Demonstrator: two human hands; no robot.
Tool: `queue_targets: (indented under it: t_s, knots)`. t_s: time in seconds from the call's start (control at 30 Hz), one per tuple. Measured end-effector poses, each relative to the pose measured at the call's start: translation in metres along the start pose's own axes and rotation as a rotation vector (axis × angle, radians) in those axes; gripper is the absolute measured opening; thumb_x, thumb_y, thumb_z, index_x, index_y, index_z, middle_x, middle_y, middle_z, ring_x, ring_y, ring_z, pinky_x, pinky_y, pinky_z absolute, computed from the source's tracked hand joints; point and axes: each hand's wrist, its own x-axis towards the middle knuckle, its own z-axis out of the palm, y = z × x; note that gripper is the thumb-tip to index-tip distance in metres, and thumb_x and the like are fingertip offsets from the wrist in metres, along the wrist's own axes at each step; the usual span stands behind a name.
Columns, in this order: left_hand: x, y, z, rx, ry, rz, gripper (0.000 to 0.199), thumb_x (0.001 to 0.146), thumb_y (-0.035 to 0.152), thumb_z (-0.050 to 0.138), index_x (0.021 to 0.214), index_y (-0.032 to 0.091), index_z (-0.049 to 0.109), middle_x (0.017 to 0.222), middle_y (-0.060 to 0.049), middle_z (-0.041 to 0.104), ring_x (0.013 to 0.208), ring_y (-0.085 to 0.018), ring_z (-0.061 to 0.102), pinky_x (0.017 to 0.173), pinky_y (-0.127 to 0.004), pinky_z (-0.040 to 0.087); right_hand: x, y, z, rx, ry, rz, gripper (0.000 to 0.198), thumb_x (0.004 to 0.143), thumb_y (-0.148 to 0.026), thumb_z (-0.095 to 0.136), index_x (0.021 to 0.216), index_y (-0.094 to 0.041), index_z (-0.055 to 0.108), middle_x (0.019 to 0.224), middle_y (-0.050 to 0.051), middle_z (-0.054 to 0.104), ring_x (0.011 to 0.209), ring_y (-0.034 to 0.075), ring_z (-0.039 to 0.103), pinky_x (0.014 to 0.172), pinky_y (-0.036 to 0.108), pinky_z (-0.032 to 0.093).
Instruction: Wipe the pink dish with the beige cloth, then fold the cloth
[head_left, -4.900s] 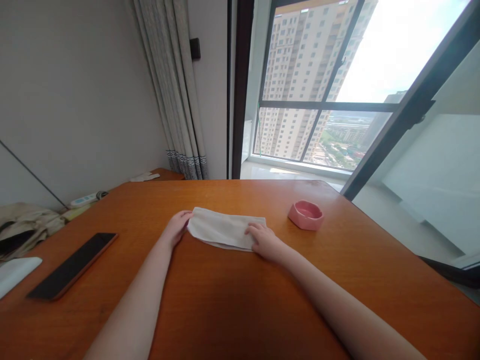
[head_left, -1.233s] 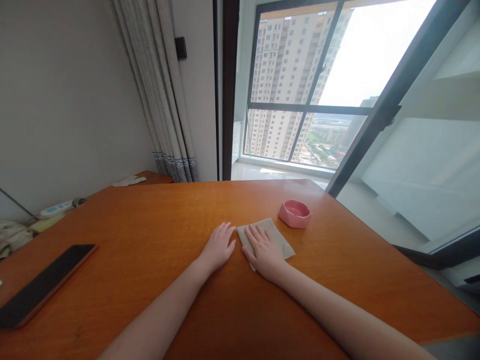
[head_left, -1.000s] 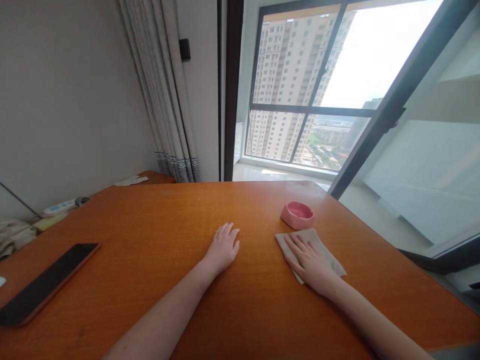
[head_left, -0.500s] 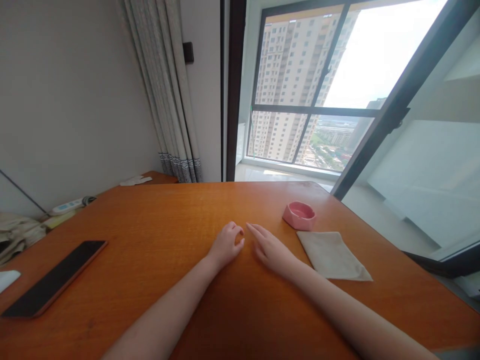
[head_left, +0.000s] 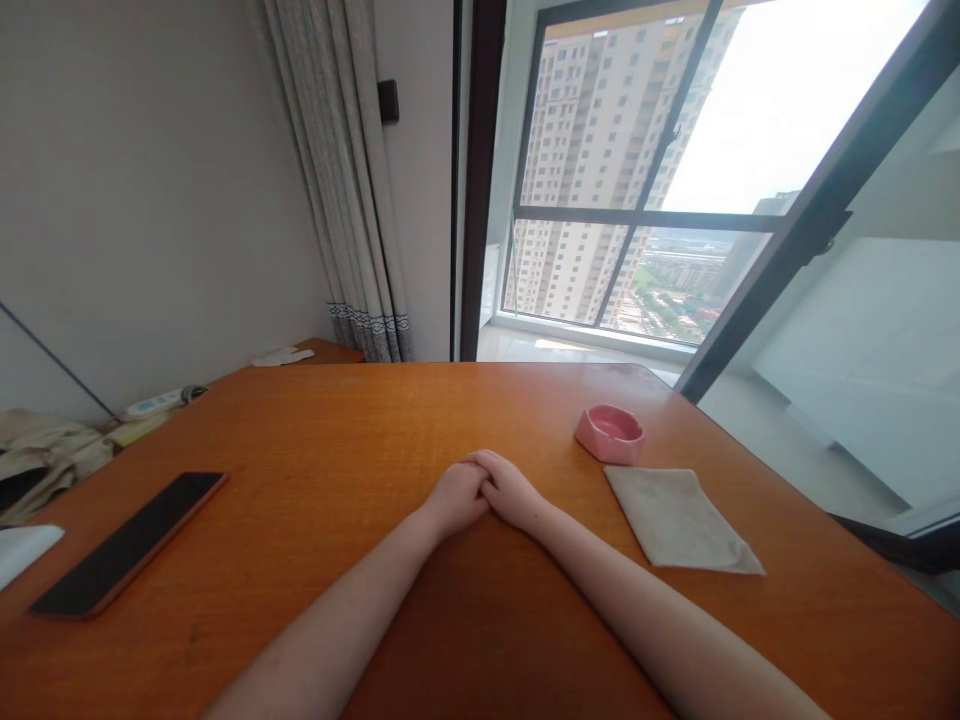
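My left hand (head_left: 454,500) and my right hand (head_left: 513,491) are joined above the middle of the wooden table (head_left: 337,420). The left hand is closed, its fingers curled inward and mostly covered. Over its fingertips and front, my right hand is wrapped, with the right fingers lying across the left ones. Whether anything is inside the left hand is hidden. To the right of the hands, apart from them, lies a folded grey cloth (head_left: 679,520). Just behind the cloth is a pink angular bowl, like an ashtray (head_left: 609,436).
A dark flat phone-shaped slab (head_left: 127,548) lies at the left, near a white item (head_left: 26,550) at the view's edge. A power strip (head_left: 157,404) and crumpled fabric (head_left: 45,455) sit beyond the left edge. Behind stand a curtain (head_left: 337,180) and a window (head_left: 637,215).
My right hand has moved left and closed over my left hand; before, the two were apart with the right fingers stretched out. The view has shifted slightly left.
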Motion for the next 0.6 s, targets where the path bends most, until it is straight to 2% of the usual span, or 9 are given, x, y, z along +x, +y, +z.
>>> queue_targets:
  t_s: [0.07,0.13,0.23,0.27,0.4,0.43,0.5,0.53,0.6]
  knots:
    - [0.000,0.000,0.000,-0.012,-0.004,-0.003,0.021,0.067,0.013,0.048,0.082,0.015,0.064,0.090,-0.008,0.068,0.085,-0.021,0.061,0.076,-0.029,0.046,0.001,-0.003,-0.002,-0.015,-0.007,0.005,0.044,0.067,-0.001,0.040,0.102,-0.018,0.061,0.100,0.006,0.063,0.096,0.017,0.056,0.090,0.031,0.044]
    - [0.000,0.001,-0.001,-0.030,-0.005,-0.001,0.020,0.067,0.014,0.049,0.082,0.015,0.062,0.089,-0.007,0.068,0.084,-0.020,0.060,0.075,-0.028,0.045,0.001,-0.005,-0.010,-0.052,-0.087,-0.010,0.047,0.067,-0.002,0.041,0.107,-0.018,0.059,0.103,0.006,0.063,0.099,0.017,0.056,0.091,0.031,0.043]
    - [0.000,0.002,-0.004,-0.053,-0.003,-0.018,0.014,0.073,0.020,0.049,0.081,0.017,0.060,0.078,-0.003,0.064,0.071,-0.016,0.057,0.065,-0.025,0.042,-0.003,-0.004,-0.045,-0.246,-0.189,0.030,0.052,0.068,-0.006,0.046,0.117,-0.018,0.054,0.115,0.009,0.058,0.109,0.020,0.051,0.097,0.034,0.039]
    - [0.000,0.003,-0.006,-0.060,-0.007,-0.026,0.013,0.076,0.022,0.048,0.080,0.018,0.059,0.075,-0.002,0.063,0.067,-0.014,0.055,0.062,-0.024,0.040,-0.006,-0.001,-0.062,-0.360,-0.123,0.106,0.054,0.068,-0.009,0.049,0.122,-0.017,0.051,0.123,0.011,0.054,0.115,0.022,0.048,0.100,0.037,0.036]
    - [-0.001,0.004,-0.008,-0.081,-0.016,-0.028,0.014,0.079,0.026,0.046,0.077,0.018,0.057,0.071,0.000,0.059,0.064,-0.012,0.051,0.059,-0.023,0.036,-0.023,0.019,-0.129,-0.880,0.333,0.541,0.048,0.077,-0.023,0.051,0.123,-0.013,0.049,0.134,0.019,0.041,0.124,0.034,0.035,0.101,0.054,0.026]
    - [-0.001,0.004,-0.008,-0.082,-0.014,-0.027,0.014,0.079,0.026,0.046,0.076,0.018,0.057,0.071,0.000,0.059,0.064,-0.012,0.051,0.059,-0.023,0.036,-0.027,0.026,-0.140,-0.932,0.370,0.653,0.045,0.078,-0.029,0.051,0.120,-0.013,0.052,0.132,0.020,0.042,0.123,0.036,0.035,0.098,0.058,0.026]
    - [-0.001,0.003,-0.008,-0.083,-0.009,-0.027,0.013,0.080,0.025,0.046,0.077,0.018,0.057,0.071,-0.001,0.059,0.064,-0.012,0.050,0.060,-0.023,0.036,-0.036,0.041,-0.152,-0.936,0.298,0.808,0.039,0.079,-0.039,0.050,0.106,-0.013,0.060,0.120,0.021,0.052,0.116,0.039,0.041,0.091,0.059,0.032]
    - [-0.002,0.003,-0.007,-0.083,-0.008,-0.024,0.013,0.080,0.025,0.046,0.077,0.018,0.057,0.072,-0.001,0.059,0.064,-0.012,0.050,0.060,-0.023,0.036,-0.040,0.048,-0.155,-0.919,0.234,0.833,0.036,0.079,-0.042,0.050,0.097,-0.014,0.064,0.110,0.020,0.057,0.112,0.038,0.044,0.088,0.057,0.035]
    - [-0.002,0.002,-0.006,-0.079,-0.007,-0.012,0.013,0.080,0.025,0.046,0.077,0.018,0.057,0.072,-0.001,0.059,0.065,-0.013,0.050,0.060,-0.024,0.036,-0.045,0.061,-0.155,-0.900,0.144,0.764,0.031,0.080,-0.042,0.049,0.082,-0.016,0.066,0.092,0.017,0.062,0.105,0.036,0.048,0.086,0.053,0.037]
